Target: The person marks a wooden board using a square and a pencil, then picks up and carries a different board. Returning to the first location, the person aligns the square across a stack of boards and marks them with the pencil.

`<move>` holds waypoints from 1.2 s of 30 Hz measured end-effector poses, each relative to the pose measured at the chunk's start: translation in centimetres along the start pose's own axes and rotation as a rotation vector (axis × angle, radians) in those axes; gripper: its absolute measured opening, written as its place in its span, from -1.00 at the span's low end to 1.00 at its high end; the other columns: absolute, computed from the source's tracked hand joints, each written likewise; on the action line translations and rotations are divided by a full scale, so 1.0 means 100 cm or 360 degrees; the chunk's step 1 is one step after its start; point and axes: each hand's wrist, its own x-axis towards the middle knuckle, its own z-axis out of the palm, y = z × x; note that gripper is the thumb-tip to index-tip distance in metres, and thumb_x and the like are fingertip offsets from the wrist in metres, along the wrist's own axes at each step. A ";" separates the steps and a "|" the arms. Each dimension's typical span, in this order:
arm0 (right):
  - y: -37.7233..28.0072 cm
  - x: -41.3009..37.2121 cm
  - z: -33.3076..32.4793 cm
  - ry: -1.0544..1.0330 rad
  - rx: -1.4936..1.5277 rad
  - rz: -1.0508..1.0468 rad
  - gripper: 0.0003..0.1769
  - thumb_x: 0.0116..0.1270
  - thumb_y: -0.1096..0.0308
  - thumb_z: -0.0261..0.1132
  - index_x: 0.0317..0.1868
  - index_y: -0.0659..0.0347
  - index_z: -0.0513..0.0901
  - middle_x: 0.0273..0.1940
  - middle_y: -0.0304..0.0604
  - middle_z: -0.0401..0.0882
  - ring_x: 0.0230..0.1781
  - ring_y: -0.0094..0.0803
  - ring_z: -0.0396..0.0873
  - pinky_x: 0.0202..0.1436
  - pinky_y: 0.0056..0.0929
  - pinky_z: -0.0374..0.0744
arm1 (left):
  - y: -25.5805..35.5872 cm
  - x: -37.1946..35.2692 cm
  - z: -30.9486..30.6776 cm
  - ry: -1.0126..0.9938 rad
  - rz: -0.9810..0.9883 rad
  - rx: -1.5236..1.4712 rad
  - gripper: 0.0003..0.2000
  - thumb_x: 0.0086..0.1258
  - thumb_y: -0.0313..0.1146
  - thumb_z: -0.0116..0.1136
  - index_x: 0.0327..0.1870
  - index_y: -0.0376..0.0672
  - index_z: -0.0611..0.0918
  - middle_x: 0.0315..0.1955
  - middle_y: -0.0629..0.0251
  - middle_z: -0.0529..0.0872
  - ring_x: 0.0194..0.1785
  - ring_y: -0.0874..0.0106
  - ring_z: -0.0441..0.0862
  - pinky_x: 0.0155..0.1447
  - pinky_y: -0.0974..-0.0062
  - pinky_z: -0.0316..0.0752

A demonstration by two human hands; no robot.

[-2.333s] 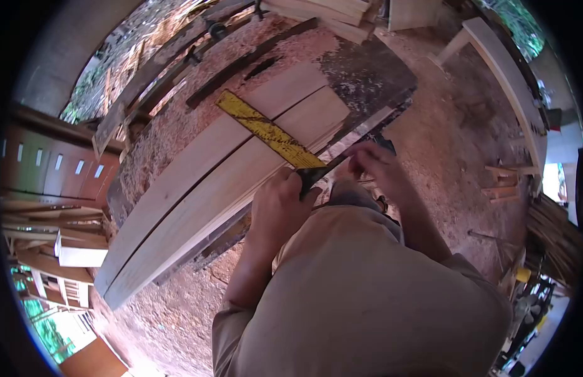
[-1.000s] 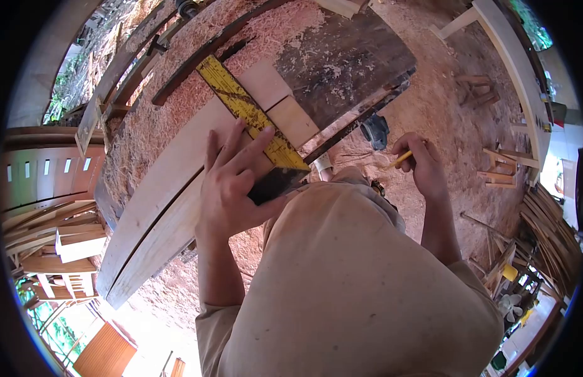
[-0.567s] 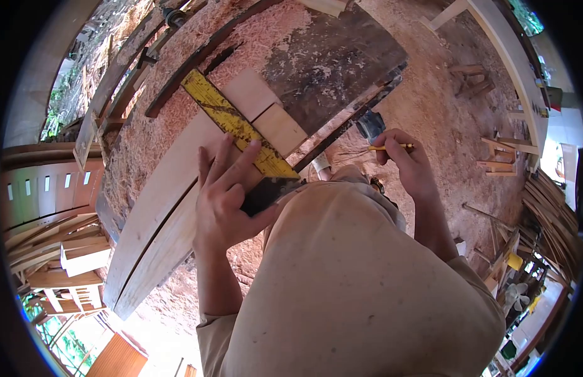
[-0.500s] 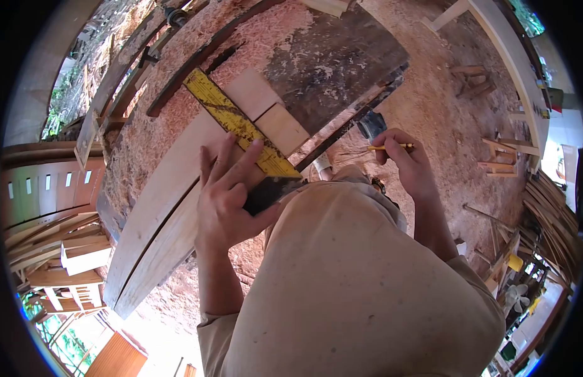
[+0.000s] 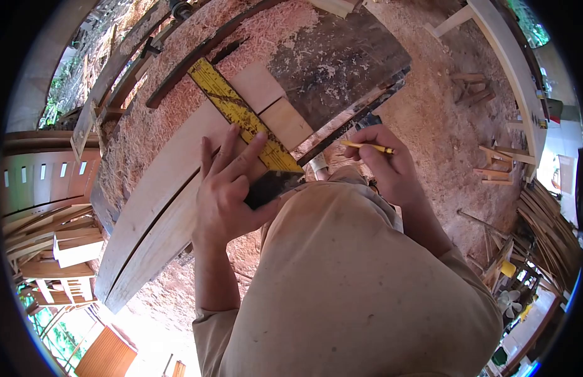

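Two pale wooden boards lie side by side on the bench, a dark gap between them. A try square with a yellow, stained blade and a black stock lies across them near one end. My left hand holds the square, its fingers spread over the blade's edge and the boards, its thumb by the stock. To the right, my right hand pinches a yellow pencil in the air beside the bench edge, its tip pointing left toward the boards.
The dark bench top carries wood shavings. Shavings also cover the floor. A long wooden frame stands at right, small wooden stools nearby. Stacked timber lies at far right, more wood pieces at left.
My right hand has moved slightly left, toward the boards, and turned the pencil so its tip points left. My left hand and the square stay in place on the boards.
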 end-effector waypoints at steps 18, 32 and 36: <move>0.005 0.013 0.019 -0.0253 -0.0282 -0.0465 -0.77 0.49 0.40 0.28 0.05 0.36 0.66 -0.14 0.00 0.71 -0.13 -0.27 0.69 -0.01 -0.37 0.60 | 0.001 0.000 0.001 -0.0006 0.0011 0.0030 -0.51 -0.16 -0.12 0.62 -0.20 -0.24 0.81 0.35 0.26 0.64 0.54 -0.02 0.39 0.57 -0.34 0.01; -0.014 0.070 0.058 -0.0218 -0.0992 -0.1163 -0.78 0.40 0.46 0.35 0.03 0.26 0.71 -0.17 -0.06 0.72 -0.13 -0.08 0.63 -0.04 -0.20 0.57 | -0.002 0.000 0.000 0.0016 0.0023 -0.0068 -0.56 -0.20 -0.21 0.61 -0.24 -0.25 0.82 0.35 0.26 0.64 0.54 -0.05 0.37 0.58 -0.33 0.00; -0.011 0.074 0.065 -0.0191 -0.1090 -0.1206 -0.79 0.42 0.42 0.34 0.03 0.25 0.70 -0.14 -0.09 0.74 -0.13 -0.06 0.63 0.00 -0.17 0.57 | -0.004 -0.002 0.001 -0.0002 0.0029 -0.0060 -0.58 -0.19 -0.24 0.58 -0.24 -0.23 0.83 0.36 0.25 0.62 0.56 -0.06 0.33 0.59 -0.32 -0.03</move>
